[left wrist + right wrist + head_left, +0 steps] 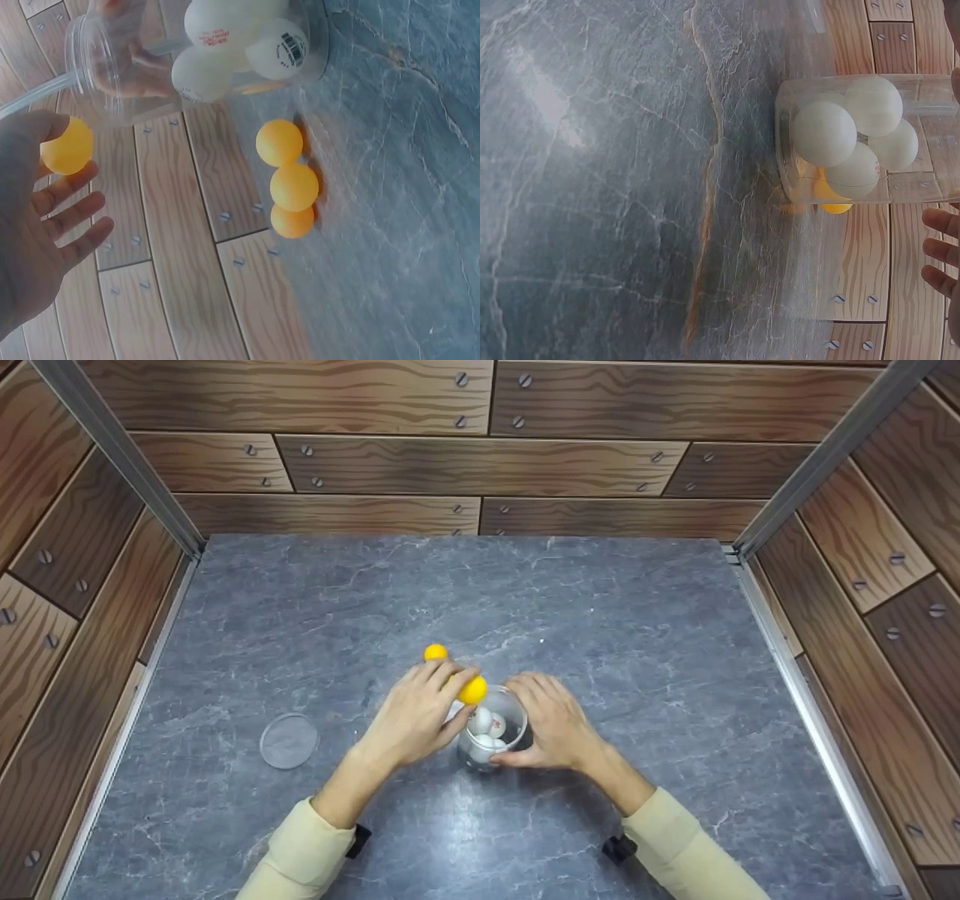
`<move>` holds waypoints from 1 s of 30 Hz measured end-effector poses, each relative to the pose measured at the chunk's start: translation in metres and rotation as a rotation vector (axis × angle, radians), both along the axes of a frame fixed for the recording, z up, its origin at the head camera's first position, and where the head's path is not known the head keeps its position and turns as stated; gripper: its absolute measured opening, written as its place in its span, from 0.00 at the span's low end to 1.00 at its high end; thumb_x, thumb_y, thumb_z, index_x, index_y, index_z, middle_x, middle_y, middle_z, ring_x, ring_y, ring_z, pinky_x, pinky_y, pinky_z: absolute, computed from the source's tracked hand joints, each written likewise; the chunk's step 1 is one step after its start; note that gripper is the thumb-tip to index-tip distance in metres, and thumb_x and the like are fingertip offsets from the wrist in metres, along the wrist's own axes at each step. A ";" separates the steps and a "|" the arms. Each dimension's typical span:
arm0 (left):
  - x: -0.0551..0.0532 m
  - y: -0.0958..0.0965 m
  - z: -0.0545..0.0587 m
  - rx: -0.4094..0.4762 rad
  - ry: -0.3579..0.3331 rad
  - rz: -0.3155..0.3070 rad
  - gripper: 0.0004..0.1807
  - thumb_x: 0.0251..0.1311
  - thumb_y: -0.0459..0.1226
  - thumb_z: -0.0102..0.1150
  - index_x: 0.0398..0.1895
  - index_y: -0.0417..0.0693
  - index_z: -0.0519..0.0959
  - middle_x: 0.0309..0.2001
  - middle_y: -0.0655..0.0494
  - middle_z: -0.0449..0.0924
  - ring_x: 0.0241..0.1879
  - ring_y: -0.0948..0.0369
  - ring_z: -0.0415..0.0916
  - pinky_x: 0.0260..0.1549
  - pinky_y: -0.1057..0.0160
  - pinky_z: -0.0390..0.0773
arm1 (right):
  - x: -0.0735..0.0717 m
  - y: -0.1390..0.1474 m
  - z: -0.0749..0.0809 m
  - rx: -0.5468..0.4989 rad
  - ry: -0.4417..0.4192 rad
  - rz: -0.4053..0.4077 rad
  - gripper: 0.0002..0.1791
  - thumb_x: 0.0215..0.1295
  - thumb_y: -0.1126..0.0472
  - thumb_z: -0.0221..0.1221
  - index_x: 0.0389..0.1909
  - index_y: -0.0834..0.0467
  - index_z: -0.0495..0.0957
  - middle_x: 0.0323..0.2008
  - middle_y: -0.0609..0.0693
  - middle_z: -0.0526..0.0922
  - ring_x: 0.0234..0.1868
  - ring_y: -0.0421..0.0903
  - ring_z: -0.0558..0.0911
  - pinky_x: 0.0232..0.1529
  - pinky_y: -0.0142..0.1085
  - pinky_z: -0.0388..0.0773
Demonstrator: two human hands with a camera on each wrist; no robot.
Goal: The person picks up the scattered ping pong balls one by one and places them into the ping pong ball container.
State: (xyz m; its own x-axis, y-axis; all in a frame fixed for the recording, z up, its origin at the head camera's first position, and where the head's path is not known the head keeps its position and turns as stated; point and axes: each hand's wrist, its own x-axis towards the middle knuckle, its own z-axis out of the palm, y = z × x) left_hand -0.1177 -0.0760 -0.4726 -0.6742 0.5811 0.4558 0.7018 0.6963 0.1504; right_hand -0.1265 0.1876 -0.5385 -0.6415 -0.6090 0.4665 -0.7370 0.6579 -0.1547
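My left hand (416, 712) pinches an orange ping-pong ball (472, 690) between thumb and forefinger, just at the left of a clear plastic jar's mouth; the other fingers are spread in the left wrist view. Several white ping-pong balls (482, 722) lie inside the upright jar (514, 703). My right hand (551, 720) holds the jar near its rim, thumb at the near side and fingers round the far side. Three more orange balls (294, 187) sit in a row on the tabletop beside the jar; in the head view the left hand hides most of them.
A round clear lid (289, 741) lies flat on the grey marbled tabletop (637, 622), left of the left hand. Wood-patterned walls (480, 465) with metal corner strips enclose the back and both sides.
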 end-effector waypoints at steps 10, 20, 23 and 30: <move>0.002 0.008 -0.004 0.013 0.023 -0.035 0.26 0.69 0.47 0.64 0.66 0.48 0.78 0.55 0.54 0.84 0.59 0.53 0.81 0.63 0.53 0.82 | 0.001 0.001 0.002 0.019 -0.008 -0.009 0.56 0.54 0.15 0.57 0.63 0.61 0.75 0.57 0.56 0.84 0.59 0.54 0.82 0.66 0.52 0.80; 0.000 0.018 -0.005 0.028 0.004 -0.048 0.26 0.68 0.47 0.66 0.66 0.48 0.78 0.55 0.53 0.84 0.60 0.53 0.81 0.64 0.54 0.82 | 0.001 0.001 0.001 0.032 -0.010 -0.012 0.57 0.53 0.17 0.59 0.65 0.63 0.73 0.58 0.57 0.83 0.60 0.54 0.81 0.66 0.52 0.80; 0.000 0.020 -0.006 0.029 0.007 -0.056 0.26 0.67 0.47 0.66 0.66 0.48 0.78 0.54 0.54 0.84 0.59 0.53 0.80 0.65 0.54 0.81 | 0.001 0.001 0.001 0.025 -0.009 -0.006 0.57 0.53 0.17 0.60 0.65 0.63 0.73 0.58 0.56 0.83 0.60 0.54 0.81 0.66 0.51 0.80; 0.001 0.021 -0.008 0.015 0.018 -0.065 0.27 0.67 0.48 0.66 0.66 0.50 0.78 0.54 0.55 0.84 0.58 0.54 0.80 0.64 0.54 0.81 | 0.001 0.000 0.000 0.003 -0.009 -0.004 0.57 0.53 0.17 0.60 0.66 0.62 0.73 0.57 0.55 0.84 0.59 0.54 0.82 0.65 0.50 0.81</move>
